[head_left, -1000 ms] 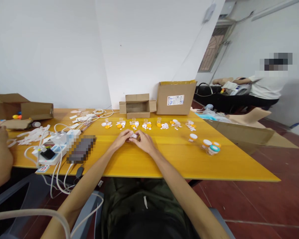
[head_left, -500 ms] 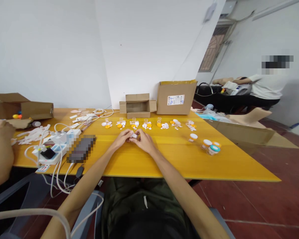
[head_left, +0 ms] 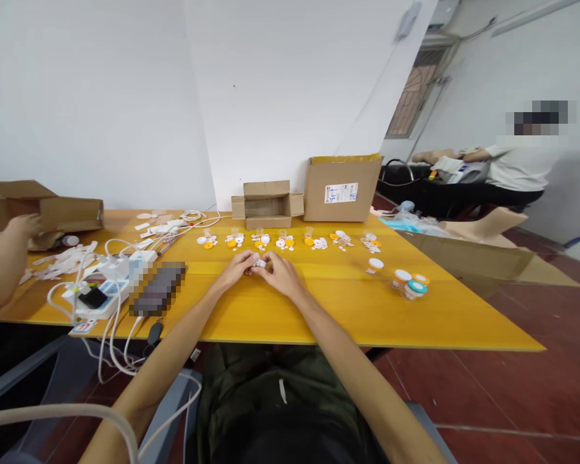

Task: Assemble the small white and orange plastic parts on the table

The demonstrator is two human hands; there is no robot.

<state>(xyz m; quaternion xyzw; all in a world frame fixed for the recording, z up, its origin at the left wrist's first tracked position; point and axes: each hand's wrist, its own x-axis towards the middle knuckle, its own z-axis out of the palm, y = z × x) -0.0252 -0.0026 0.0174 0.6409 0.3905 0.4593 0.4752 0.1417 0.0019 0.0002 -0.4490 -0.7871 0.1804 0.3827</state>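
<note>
Over the middle of the yellow table, my left hand point(head_left: 238, 269) and my right hand point(head_left: 281, 274) meet with bent fingers around a small whitish piece with dark marks point(head_left: 260, 263). Both hands are closed on it, and its exact kind is too small to make out. Just beyond them runs a row of small groups: clear plastic cups point(head_left: 283, 236), orange lids point(head_left: 290, 244) and white discs and rings point(head_left: 321, 244). To the right stand several lidded clear jars, among them a white-lidded jar point(head_left: 374, 265) and a teal-lidded jar point(head_left: 415, 289).
Behind the row are an open small carton point(head_left: 267, 210) and a larger cardboard box point(head_left: 341, 190). A power strip point(head_left: 106, 293) with white cables and a pixelated dark device point(head_left: 157, 289) lie left. A co-worker's arm point(head_left: 4, 267) reaches by another open box point(head_left: 72, 212).
My hands stay almost in the same place around the small piece. At the left, the co-worker's hand has moved away from the table edge to the open box; a blue thing now shows beside it.
</note>
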